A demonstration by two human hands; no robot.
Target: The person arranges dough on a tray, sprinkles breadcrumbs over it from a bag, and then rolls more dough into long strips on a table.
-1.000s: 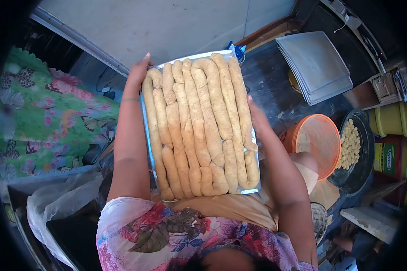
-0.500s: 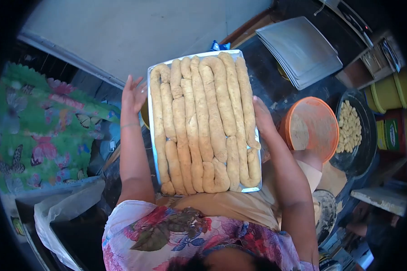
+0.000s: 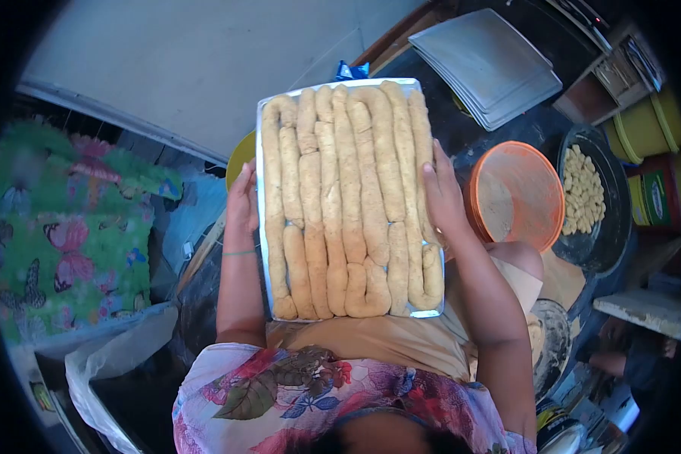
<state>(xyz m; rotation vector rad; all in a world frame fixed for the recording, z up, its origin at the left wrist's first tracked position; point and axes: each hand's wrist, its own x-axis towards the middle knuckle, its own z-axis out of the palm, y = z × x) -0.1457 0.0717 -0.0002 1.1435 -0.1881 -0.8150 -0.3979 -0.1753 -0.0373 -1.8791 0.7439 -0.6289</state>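
Note:
A metal tray (image 3: 262, 189) covered with several long dough rolls (image 3: 348, 197) lies over my lap. At its left edge my left hand (image 3: 242, 198) grips the rim, fingers bent against the side and partly hidden beneath. My right hand (image 3: 444, 193) holds the opposite edge, its thumb up beside the outermost roll. The rolls run lengthwise, side by side, some bent back on themselves near the bottom.
Right of the tray stand an orange bucket (image 3: 518, 197) and a black basin (image 3: 617, 204) with small dough pieces (image 3: 583, 189). Stacked metal sheets (image 3: 484, 64) lie at the upper right. A yellow-green round container (image 3: 240, 157) shows behind my left hand.
My left hand, which was apart from the tray with fingers spread, has come against its left edge. The tray sits slightly further right and is turned a little in view.

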